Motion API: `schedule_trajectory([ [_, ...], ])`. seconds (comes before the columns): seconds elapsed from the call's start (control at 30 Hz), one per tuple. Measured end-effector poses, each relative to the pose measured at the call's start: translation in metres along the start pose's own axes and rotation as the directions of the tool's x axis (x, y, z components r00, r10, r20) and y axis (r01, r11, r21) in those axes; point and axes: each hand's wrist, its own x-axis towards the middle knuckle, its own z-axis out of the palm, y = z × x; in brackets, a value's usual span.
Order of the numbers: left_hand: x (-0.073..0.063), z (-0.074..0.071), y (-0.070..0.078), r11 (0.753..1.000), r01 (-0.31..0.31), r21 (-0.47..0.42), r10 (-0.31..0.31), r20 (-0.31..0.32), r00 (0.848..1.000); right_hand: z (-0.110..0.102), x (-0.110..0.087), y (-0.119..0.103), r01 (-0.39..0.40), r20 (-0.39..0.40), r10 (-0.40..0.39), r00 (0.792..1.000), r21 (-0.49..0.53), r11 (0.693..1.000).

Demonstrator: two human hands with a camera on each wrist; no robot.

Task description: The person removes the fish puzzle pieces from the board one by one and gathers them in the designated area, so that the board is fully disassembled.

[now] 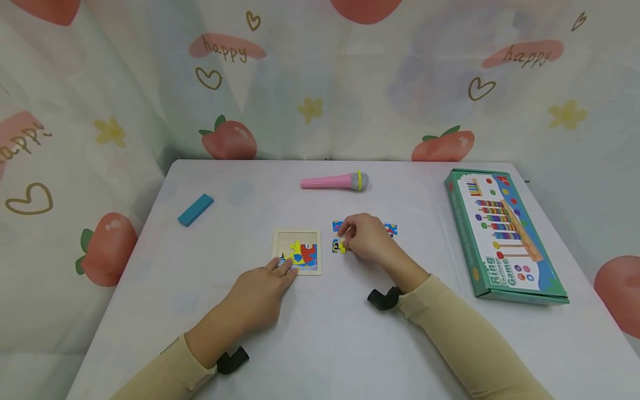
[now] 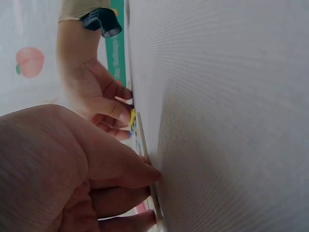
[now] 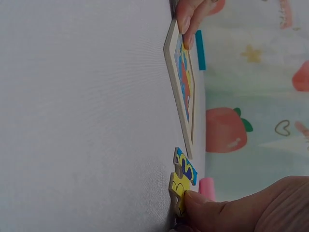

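Puzzle piece [image 3: 179,187] pinched in right hand [image 1: 368,238], left hand [image 1: 257,293] flat-fingered on puzzle tray [image 1: 319,255].

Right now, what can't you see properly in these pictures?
Head view: some loose puzzle pieces, partly behind the right hand.
Head view: part of the puzzle board, under fingers of the left hand.
Left wrist view: the board's picture, seen edge-on.
Right wrist view: most of the left hand, past the top edge.
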Motion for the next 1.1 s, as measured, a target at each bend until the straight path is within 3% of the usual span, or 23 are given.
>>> schedule_trajectory([
  [0.4, 0.001, 0.001, 0.001, 1.000, 0.005, 0.007, -0.005, 0.003, 1.000, 0.002, 0.002, 0.002, 0.036, -0.067, -0.037, 0.997, -0.023, 0.999],
  [0.63, 0.000, 0.000, 0.001, 1.000, 0.004, -0.001, -0.004, -0.009, 1.000, -0.001, -0.001, -0.009, 0.032, -0.112, -0.027, 0.993, 0.044, 0.999],
  [0.83, 0.001, 0.001, 0.001, 1.000, 0.012, 0.004, -0.012, 0.000, 1.000, 0.013, 0.000, -0.029, 0.105, -0.019, -0.104, 0.994, 0.082, 0.991],
  [1.1, 0.001, 0.003, -0.002, 1.000, -0.013, 0.016, 0.013, -0.026, 1.000, 0.039, 0.001, -0.056, 0.189, 0.106, -0.206, 0.973, 0.150, 0.970],
])
